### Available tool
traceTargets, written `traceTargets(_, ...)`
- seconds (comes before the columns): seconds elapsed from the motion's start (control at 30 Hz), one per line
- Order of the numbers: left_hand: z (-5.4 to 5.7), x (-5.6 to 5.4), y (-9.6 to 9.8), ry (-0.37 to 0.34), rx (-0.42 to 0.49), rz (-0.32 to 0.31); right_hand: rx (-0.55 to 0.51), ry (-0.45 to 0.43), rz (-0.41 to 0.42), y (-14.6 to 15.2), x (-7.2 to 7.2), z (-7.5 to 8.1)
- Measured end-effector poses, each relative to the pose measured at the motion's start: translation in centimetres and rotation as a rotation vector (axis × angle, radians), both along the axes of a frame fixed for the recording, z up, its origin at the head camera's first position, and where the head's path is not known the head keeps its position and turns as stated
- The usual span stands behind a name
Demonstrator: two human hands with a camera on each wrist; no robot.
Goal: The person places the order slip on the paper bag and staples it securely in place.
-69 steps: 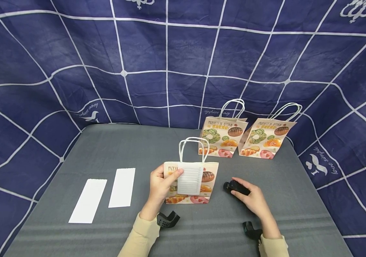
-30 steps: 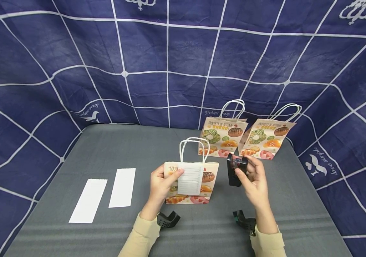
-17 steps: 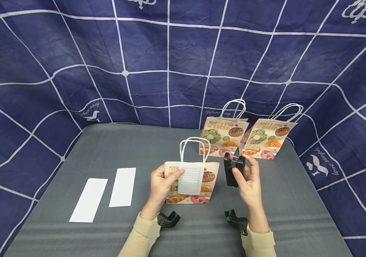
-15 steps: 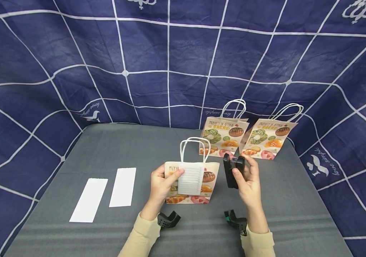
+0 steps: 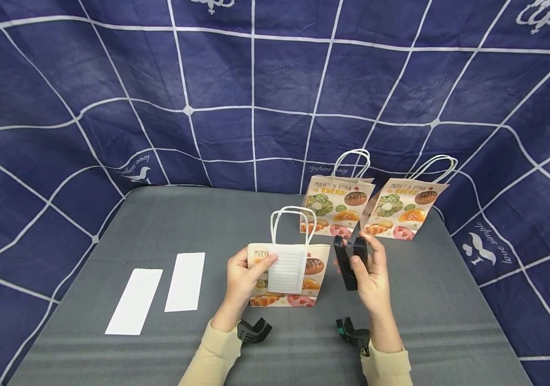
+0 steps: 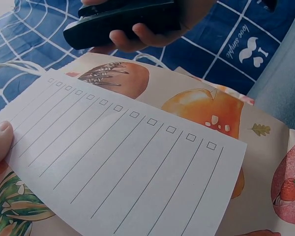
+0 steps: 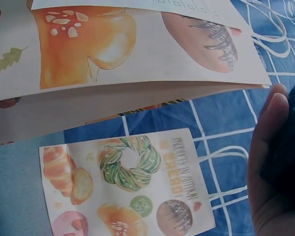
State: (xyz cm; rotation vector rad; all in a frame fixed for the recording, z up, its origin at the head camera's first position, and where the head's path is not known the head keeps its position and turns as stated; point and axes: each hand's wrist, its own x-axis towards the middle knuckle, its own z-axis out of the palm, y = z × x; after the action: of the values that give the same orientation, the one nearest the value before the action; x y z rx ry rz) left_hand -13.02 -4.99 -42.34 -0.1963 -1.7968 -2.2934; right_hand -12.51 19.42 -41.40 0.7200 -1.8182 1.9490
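While a person's left hand pinches a lined slip against a paper bag, the right hand grips a black stapler near the bag; two white slips lie leftward on the gray worktop, two matching bags standing behind, before blue cloth.

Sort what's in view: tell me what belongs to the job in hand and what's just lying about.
In the job:
front bag and lined slip, pinched together by the left hand
stapler, held in the right hand

Lying about, perhaps for later:
left blank slip
right blank slip
left back bag
right back bag
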Motion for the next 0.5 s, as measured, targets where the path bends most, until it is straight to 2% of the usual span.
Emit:
traceTargets(0.07,0.0,0.0,0.0,-0.002,0.003,0.001,0.026,-0.01,-0.011,-0.1,0.2,0.1)
traceTargets(0.3,-2.1,-0.9,-0.1,-0.015,0.023,0.005,0.104,-0.006,-0.028,-0.4,0.6,0.6)
traceTargets(0.37,-2.3,-1.0,-0.1,-0.008,0.031,0.008,0.136,-0.011,-0.042,-0.5,0.6,0.7)
traceTargets(0.5,-2.5,-1.0,-0.1,0.021,0.029,0.017,0.135,-0.044,0.004,-0.4,0.8,0.8)
